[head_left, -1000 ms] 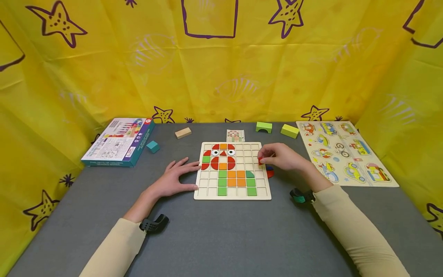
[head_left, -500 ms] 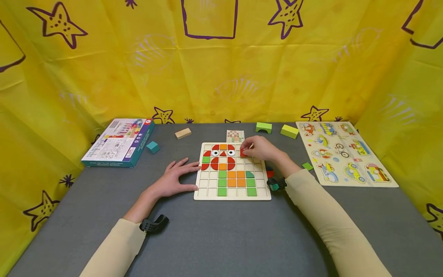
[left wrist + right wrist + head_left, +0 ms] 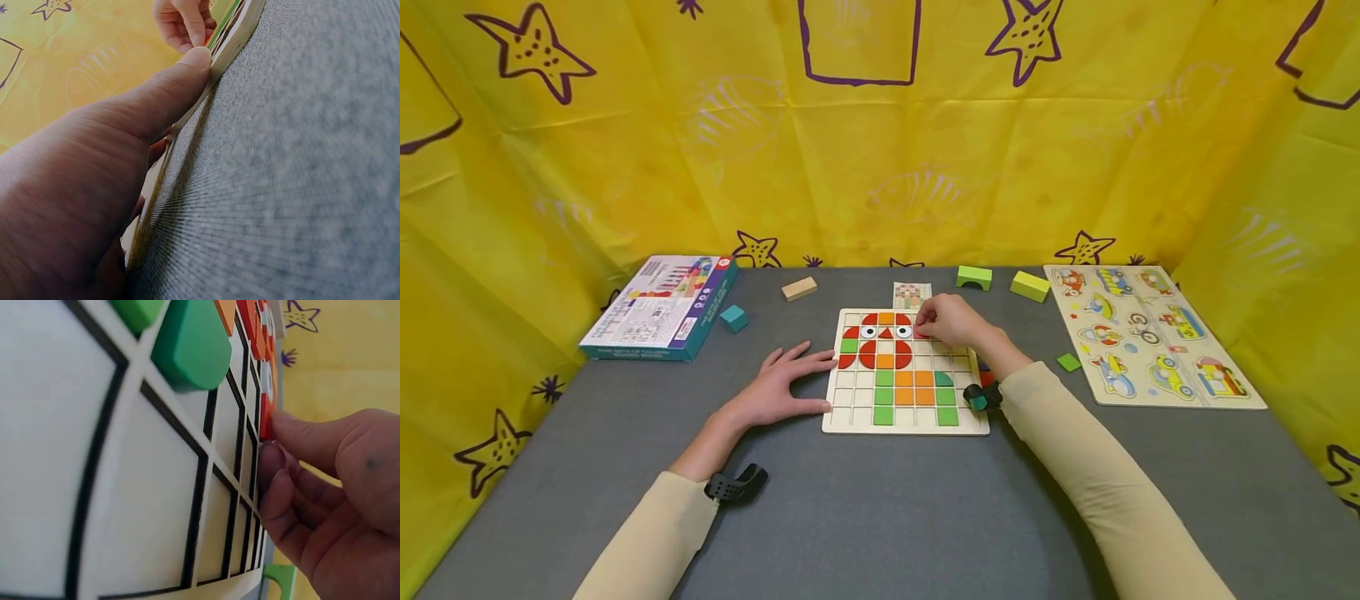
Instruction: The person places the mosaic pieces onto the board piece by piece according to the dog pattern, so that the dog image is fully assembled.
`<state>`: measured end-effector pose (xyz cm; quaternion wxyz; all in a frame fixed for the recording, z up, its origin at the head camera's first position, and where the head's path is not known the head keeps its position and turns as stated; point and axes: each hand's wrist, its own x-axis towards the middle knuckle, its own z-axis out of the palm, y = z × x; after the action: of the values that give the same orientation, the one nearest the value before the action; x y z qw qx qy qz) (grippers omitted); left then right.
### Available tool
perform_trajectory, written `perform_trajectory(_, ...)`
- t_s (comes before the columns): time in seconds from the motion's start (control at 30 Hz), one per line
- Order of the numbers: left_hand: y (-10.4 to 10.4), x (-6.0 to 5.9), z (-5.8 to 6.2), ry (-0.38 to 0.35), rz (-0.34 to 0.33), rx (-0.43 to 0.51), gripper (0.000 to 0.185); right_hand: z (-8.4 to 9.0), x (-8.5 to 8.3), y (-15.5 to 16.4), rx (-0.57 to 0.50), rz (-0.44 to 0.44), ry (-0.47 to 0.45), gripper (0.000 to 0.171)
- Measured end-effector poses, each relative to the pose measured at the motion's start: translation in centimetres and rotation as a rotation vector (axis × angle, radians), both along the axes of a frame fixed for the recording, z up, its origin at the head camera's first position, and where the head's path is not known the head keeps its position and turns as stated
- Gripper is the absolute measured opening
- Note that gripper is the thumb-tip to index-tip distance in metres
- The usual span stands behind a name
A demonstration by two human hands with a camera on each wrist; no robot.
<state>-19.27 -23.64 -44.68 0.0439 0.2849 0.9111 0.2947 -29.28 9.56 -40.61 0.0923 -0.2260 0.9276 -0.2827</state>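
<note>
A wooden grid board (image 3: 852,418) lies on the grey table, with red, orange, green and eye-printed tiles set in its squares. My right hand (image 3: 955,320) is over its upper right part and pinches a red tile (image 3: 266,422) between thumb and fingers, right beside the right eye tile (image 3: 904,332). Fingers cover most of that tile, so its shape is hidden. At the board's left edge rests my left hand (image 3: 777,389), fingers spread and relaxed, thumb (image 3: 195,59) touching the rim. A dark green rounded tile (image 3: 194,347) sits low on the board's right side.
Loose red and blue tiles (image 3: 987,377) lie by the board's right edge, partly behind the wrist. A green tile (image 3: 1068,362) lies farther right, near a picture puzzle board (image 3: 1138,379). Behind are a pattern card (image 3: 912,294) and several blocks (image 3: 1030,286). A box (image 3: 647,321) stands left.
My right hand has carried the red tile left from the board's right edge to the square beside the right eye. A green tile on the right has come into view. The left hand stays put.
</note>
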Motion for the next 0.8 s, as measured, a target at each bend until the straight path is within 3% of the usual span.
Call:
perform_trajectory(0.13,0.1,-0.1,0.0,-0.004,0.002,-0.001,0.072,0.1,0.1,0.1,0.023,0.007,0.013,0.009)
perform_trajectory(0.3,0.2,-0.1,0.0,-0.004,-0.001,0.002,0.072,0.0,0.4,1.5,-0.047,-0.005,0.005,0.015)
perform_trajectory(0.43,0.2,-0.1,0.0,-0.006,0.000,0.001,0.072,0.0,0.9,3.8,-0.083,-0.022,-0.019,0.018)
perform_trajectory(0.8,0.2,0.0,0.2,-0.008,0.002,-0.001,0.073,0.5,3.4,11.8,-0.061,-0.008,-0.017,0.025)
